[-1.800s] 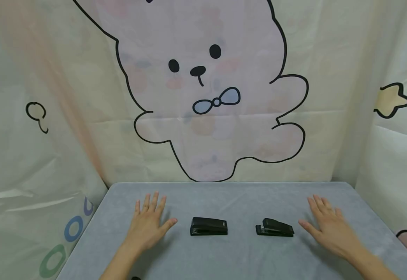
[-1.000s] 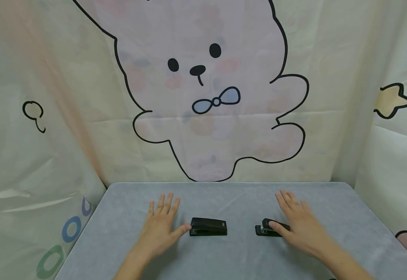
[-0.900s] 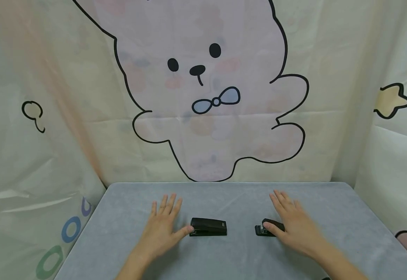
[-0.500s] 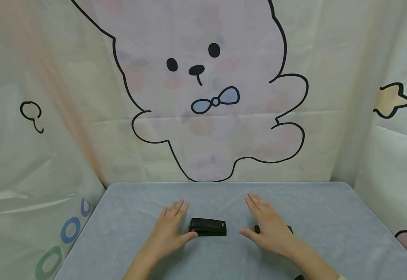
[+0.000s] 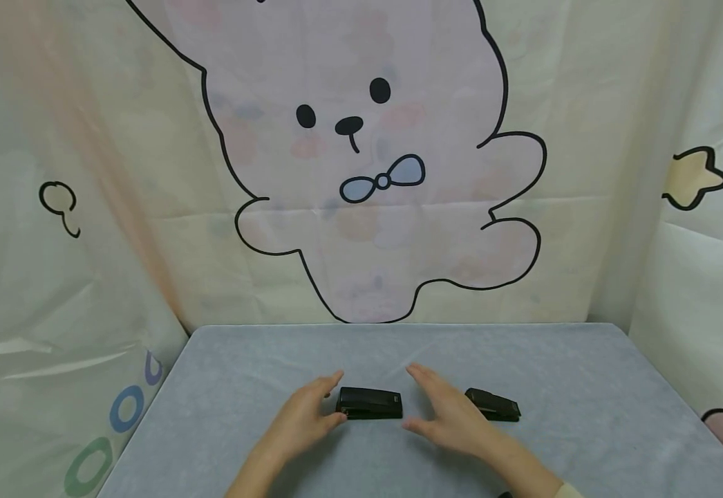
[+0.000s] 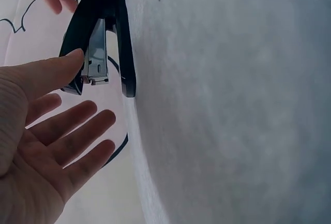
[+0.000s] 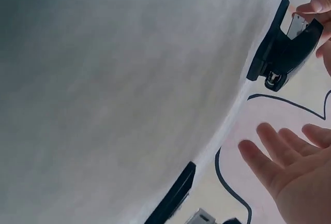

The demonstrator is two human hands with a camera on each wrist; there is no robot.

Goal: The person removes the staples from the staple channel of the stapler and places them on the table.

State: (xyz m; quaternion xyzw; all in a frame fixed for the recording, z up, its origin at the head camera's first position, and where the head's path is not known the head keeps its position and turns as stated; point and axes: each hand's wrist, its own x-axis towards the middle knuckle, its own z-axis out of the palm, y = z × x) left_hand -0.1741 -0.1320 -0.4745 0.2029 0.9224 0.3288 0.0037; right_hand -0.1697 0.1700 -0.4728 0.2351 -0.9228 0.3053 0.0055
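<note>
Two black staplers lie on the grey-blue cloth. My left hand (image 5: 302,418) is at the left end of the larger stapler (image 5: 370,403), its thumb overlapping the front corner. In the left wrist view that thumb is right at the tip of the stapler's top arm (image 6: 85,25), and the other fingers (image 6: 77,136) are spread loosely below. On the opposite side, my right hand (image 5: 451,418) stands apart from the larger stapler's right end, thumb and fingers parted, holding nothing. The smaller stapler (image 5: 495,404) is behind the right hand, its left end hidden by it.
The cloth-covered table (image 5: 262,346) ends in a straight back edge. A pale curtain (image 5: 585,277) with a cartoon bear and bow tie hangs behind it, and similar sheets (image 5: 25,297) flank both sides.
My right hand has swept left from beyond the smaller stapler, passing over it to the larger one's right side. The left hand has shifted right, to the larger stapler's left end. Both staplers stayed put.
</note>
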